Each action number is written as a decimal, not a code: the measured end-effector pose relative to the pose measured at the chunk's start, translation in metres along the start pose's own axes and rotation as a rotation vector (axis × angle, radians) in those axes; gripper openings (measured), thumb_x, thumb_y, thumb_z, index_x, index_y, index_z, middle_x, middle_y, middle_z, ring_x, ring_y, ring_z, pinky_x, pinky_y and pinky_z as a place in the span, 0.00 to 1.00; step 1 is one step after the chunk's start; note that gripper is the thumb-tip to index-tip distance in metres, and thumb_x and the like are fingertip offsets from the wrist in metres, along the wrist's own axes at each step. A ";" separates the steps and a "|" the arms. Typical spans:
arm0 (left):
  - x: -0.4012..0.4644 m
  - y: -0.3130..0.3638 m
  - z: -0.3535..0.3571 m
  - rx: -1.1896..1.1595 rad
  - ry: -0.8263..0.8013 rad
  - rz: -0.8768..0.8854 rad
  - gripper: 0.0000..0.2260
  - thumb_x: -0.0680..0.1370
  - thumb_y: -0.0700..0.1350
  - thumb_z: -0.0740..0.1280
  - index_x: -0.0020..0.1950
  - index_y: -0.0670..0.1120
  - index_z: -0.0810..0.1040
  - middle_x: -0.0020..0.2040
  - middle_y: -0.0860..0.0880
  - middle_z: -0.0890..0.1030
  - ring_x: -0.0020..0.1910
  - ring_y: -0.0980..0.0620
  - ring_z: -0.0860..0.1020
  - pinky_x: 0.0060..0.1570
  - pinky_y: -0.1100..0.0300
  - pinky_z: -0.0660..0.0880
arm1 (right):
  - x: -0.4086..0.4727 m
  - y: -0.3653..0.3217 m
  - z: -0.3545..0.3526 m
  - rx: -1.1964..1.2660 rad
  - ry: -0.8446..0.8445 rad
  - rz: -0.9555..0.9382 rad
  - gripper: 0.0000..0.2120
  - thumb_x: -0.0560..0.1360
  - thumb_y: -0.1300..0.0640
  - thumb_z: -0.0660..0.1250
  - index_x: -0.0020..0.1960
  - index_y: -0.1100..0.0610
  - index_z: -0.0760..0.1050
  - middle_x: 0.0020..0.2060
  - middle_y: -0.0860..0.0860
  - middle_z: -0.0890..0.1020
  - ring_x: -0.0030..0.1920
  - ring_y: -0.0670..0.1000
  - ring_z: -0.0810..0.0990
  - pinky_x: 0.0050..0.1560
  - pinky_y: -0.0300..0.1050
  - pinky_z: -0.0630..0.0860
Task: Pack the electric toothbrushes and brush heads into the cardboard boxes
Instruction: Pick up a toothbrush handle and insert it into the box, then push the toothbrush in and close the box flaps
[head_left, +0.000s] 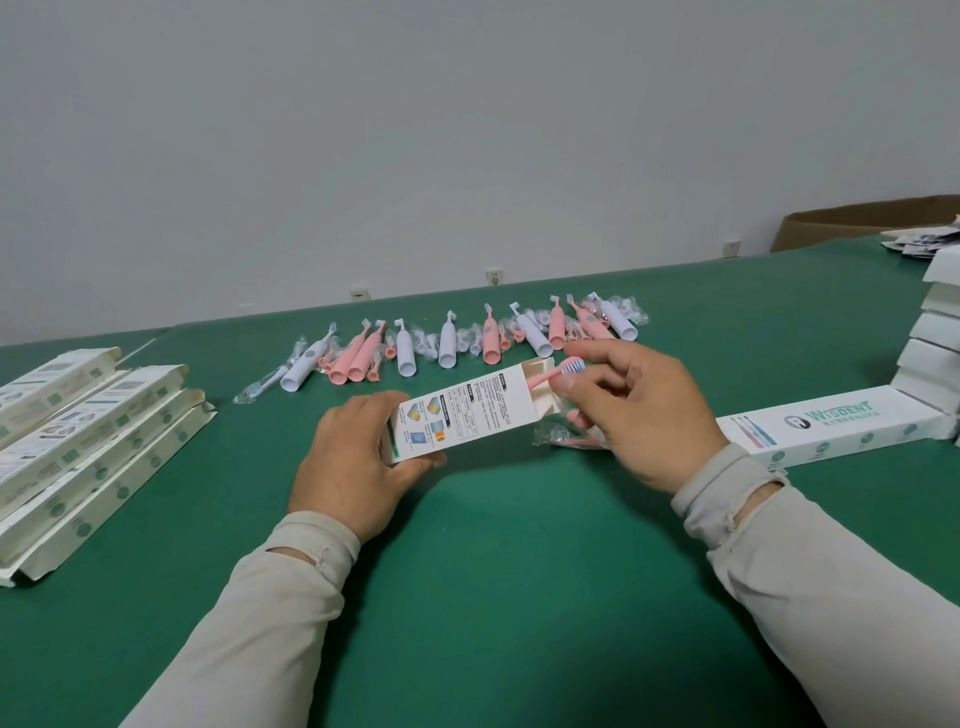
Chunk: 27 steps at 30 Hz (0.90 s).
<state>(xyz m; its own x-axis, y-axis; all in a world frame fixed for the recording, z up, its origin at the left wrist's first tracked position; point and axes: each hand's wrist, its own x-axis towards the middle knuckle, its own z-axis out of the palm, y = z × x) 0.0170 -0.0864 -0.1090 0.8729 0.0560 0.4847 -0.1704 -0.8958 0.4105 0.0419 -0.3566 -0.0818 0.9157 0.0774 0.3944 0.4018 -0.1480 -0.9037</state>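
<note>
My left hand (358, 457) grips the closed end of a white printed cardboard box (467, 410) held over the green table (519, 545). A pink toothbrush (558, 371) sticks out of the box's open right end, bristles showing. My right hand (639, 415) pinches the brush just below its head. Under that hand lies a clear bag with a pink brush head (558, 436). A row of pink and white toothbrush handles and bagged brush heads (467, 343) lies farther back.
Several flat unfolded boxes (88, 447) are stacked at the left. A closed white box (836, 428) lies at the right, beside a tall stack of white boxes (935, 343). A brown carton (862, 221) stands behind the far right edge.
</note>
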 end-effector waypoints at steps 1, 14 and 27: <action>0.000 -0.001 0.000 -0.010 0.000 0.001 0.25 0.69 0.58 0.77 0.62 0.56 0.75 0.53 0.58 0.75 0.55 0.51 0.69 0.52 0.55 0.68 | 0.000 0.000 0.000 0.026 -0.035 0.003 0.14 0.78 0.60 0.70 0.64 0.54 0.77 0.40 0.48 0.86 0.31 0.49 0.81 0.40 0.43 0.80; -0.002 0.004 0.000 -0.052 0.034 -0.025 0.22 0.68 0.59 0.77 0.59 0.59 0.76 0.51 0.59 0.76 0.55 0.51 0.71 0.51 0.48 0.74 | -0.005 0.003 0.007 -0.105 -0.131 -0.023 0.05 0.79 0.55 0.68 0.51 0.45 0.80 0.38 0.45 0.86 0.28 0.46 0.79 0.36 0.40 0.77; -0.003 0.005 -0.001 -0.042 0.032 -0.037 0.23 0.68 0.60 0.76 0.60 0.59 0.76 0.52 0.58 0.77 0.55 0.52 0.71 0.51 0.50 0.73 | -0.004 0.004 0.007 -0.136 -0.063 -0.011 0.07 0.77 0.59 0.69 0.45 0.47 0.81 0.39 0.54 0.83 0.37 0.52 0.85 0.49 0.59 0.82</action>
<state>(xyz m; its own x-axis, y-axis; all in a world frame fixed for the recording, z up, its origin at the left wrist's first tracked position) 0.0136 -0.0905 -0.1076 0.8642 0.1035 0.4924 -0.1578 -0.8735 0.4606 0.0392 -0.3511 -0.0879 0.9104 0.1413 0.3888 0.4134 -0.2792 -0.8667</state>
